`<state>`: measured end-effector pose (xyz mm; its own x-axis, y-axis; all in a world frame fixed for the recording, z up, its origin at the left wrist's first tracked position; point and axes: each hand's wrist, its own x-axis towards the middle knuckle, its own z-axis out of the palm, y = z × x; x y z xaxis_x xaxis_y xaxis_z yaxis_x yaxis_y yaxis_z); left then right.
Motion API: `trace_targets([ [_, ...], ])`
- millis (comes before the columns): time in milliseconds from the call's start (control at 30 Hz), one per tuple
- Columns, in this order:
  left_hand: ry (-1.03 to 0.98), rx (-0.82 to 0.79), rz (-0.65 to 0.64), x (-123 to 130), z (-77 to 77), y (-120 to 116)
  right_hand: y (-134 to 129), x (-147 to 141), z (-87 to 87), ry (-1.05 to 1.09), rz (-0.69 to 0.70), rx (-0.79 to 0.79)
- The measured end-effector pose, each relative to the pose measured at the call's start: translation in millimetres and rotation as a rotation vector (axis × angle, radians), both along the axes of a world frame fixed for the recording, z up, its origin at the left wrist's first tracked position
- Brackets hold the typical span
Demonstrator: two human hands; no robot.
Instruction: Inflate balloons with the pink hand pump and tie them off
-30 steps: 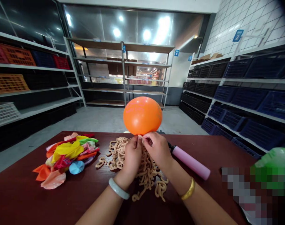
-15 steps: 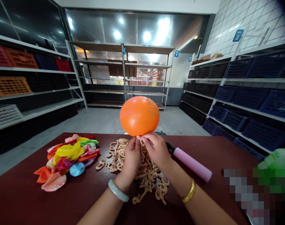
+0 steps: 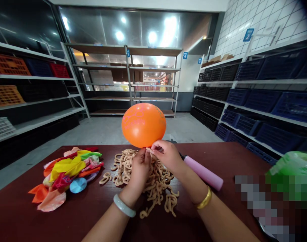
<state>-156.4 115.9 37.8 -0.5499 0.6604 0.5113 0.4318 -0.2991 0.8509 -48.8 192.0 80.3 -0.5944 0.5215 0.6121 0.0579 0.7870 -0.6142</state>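
An inflated orange balloon [image 3: 143,125] with faint pink and green print stands just above my two hands, its neck down between my fingertips. My left hand [image 3: 139,168] is closed in a pinch around the neck, thumb upward. Beside it, my right hand [image 3: 167,155] pinches a short tan strand [image 3: 149,151] at the balloon's base; the fingers partly hide it. Under and around both hands spreads a pile of tan, curly, cord-like strands [image 3: 157,191]. To the left lies a heap of limp, uninflated balloons [image 3: 67,167] in several colours.
A pink cylinder with a dark end [image 3: 204,173], perhaps a hand pump, lies right of the pile on the dark red table [image 3: 98,218]. A green plastic bag [image 3: 292,164] sits at the right edge near a blurred patch. Shelves with crates [image 3: 254,101] line the sides.
The whole view has shifted slightly, so most things appear further left. The balloon has turned a little, and both hands stay pinched at its neck.
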Motion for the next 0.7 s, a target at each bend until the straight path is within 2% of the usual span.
trace_targets([
  [133,-0.053,-0.003,-0.014,-3,-2.5,2,-3,1,-1.9,-0.05,-0.127,0.118],
  [333,-0.148,0.02,-0.063,-2,-1.7,3,-10,-3,-6.3,0.08,-0.181,0.017],
  [433,-0.182,0.021,-0.076,0,-0.7,3,-12,-5,-6.9,0.124,-0.202,0.025],
  [533,-0.179,0.021,-0.034,0,-1.9,2,-13,-6,-7.5,0.139,-0.187,0.045],
  [700,-0.167,0.024,0.032,0,-3.3,2,-11,-5,-12.5,0.016,-0.233,0.24],
])
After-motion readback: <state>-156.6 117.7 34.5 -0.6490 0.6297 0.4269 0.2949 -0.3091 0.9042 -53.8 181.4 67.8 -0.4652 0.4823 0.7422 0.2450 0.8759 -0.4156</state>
